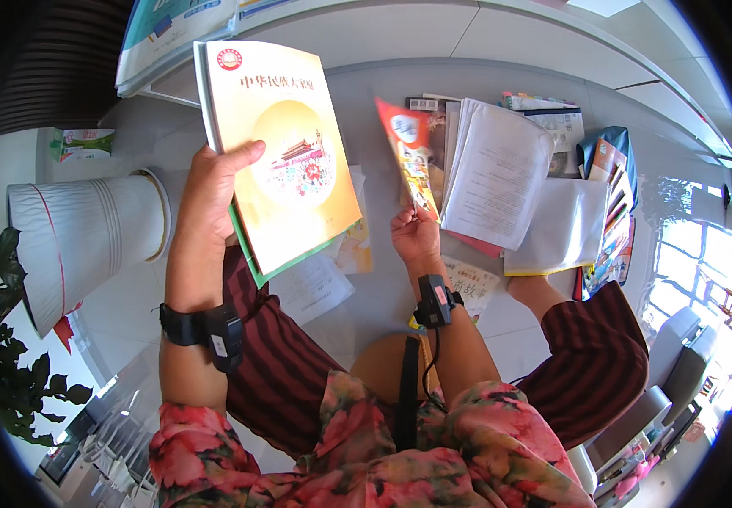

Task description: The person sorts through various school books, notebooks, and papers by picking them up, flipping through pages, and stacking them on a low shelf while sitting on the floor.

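My left hand [210, 187] grips a few stacked softcover books, thumb on top. The uppermost book [290, 235] has a yellow-orange cover with a round picture of a gate building and flowers. A green cover [248, 244] shows along the bottom and left edges. In my right hand [418, 233], a red, brightly illustrated booklet [409, 149] stands up by its lower end, slightly blurred. Right of it on the floor lies a pile of printed sheets [496, 174]. Beneath my right forearm rests an illustrated book [471, 279], partly covered by the arm.
Loose papers [315, 289] lie on the tiled floor beneath the held books. On the right are a clear plastic folder [556, 219] and a blue bag [620, 149] packed with books. A white ribbed planter [99, 235] lies in view at left. More books [175, 41] stand at the upper left.
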The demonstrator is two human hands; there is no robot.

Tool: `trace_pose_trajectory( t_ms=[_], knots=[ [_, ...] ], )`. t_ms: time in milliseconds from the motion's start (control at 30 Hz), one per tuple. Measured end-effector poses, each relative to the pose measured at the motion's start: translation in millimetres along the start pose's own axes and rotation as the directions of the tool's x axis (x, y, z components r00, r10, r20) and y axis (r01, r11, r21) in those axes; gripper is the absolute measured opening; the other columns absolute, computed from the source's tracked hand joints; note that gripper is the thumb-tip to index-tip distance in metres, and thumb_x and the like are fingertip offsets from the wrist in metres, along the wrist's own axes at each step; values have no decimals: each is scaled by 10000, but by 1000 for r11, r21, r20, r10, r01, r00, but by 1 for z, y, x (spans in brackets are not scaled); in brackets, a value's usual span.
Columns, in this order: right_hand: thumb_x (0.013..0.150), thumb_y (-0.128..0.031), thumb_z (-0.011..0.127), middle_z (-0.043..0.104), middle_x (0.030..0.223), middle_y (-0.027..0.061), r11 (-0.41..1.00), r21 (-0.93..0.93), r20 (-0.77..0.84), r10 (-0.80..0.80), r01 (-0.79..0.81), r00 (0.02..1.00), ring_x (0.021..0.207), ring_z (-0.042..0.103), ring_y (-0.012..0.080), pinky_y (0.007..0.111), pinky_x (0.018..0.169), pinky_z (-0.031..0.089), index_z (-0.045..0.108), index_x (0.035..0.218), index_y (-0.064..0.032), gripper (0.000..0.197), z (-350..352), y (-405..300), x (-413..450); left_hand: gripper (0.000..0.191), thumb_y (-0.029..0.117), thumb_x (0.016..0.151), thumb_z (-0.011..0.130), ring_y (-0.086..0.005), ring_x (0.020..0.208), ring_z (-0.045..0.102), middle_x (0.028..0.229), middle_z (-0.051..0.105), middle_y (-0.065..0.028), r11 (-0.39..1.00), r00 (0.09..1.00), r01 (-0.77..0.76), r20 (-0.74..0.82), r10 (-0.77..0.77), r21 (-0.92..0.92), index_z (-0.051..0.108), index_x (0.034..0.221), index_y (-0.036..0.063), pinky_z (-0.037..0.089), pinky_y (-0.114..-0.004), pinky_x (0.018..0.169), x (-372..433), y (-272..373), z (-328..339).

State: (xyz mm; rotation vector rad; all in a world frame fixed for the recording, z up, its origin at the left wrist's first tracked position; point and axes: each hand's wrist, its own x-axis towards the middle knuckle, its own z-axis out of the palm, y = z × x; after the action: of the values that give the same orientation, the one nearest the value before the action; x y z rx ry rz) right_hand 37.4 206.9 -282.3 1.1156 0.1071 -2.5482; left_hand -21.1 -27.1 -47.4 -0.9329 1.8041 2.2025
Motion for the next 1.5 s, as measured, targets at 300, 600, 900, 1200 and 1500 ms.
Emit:
trace_pose_trajectory(
  t_ms=[300,600,900,1200,1500],
  knots=[
    [865,-157,525,581,782,37,856,-454,143,-206,249,968,530,461,108,215,483,384,532,957,-33,155,83,-5,-78,345,107,768,601,-247,877,594,983,597,-154,981,990,73,133,-49,-179,537,1061,-65,476,-365,792,10,-19,-12],
    [851,-134,562,586,680,-1,321,-784,447,-300,531,843,484,460,74,197,460,360,633,858,-11,142,113,29,-131,363,118,766,630,-225,884,593,997,575,-151,961,954,-1,289,84,-275,514,1067,-49,500,-351,787,7,-24,2],
    [836,-113,568,553,636,8,150,-842,473,-256,518,843,461,467,88,210,436,370,584,778,-25,106,119,57,-151,439,-27,655,537,-226,882,588,1001,573,-120,972,944,-36,312,109,-232,495,1092,-15,489,-348,790,-9,-15,-4],
    [886,-302,485,580,1021,86,296,-884,291,-256,361,922,929,549,165,311,802,422,362,1255,-20,480,115,-9,-120,494,-23,578,567,-201,854,568,939,555,-78,939,923,-52,342,175,-339,486,1063,23,492,-345,790,-15,-2,-16],
    [863,-282,527,558,1092,131,773,-613,392,123,160,912,935,583,199,314,795,483,406,1195,13,460,157,-12,-118,1102,135,515,606,-234,1258,241,1372,38,-125,942,912,131,411,8,-308,-87,1358,-16,384,-376,935,-50,25,2]
  ],
)
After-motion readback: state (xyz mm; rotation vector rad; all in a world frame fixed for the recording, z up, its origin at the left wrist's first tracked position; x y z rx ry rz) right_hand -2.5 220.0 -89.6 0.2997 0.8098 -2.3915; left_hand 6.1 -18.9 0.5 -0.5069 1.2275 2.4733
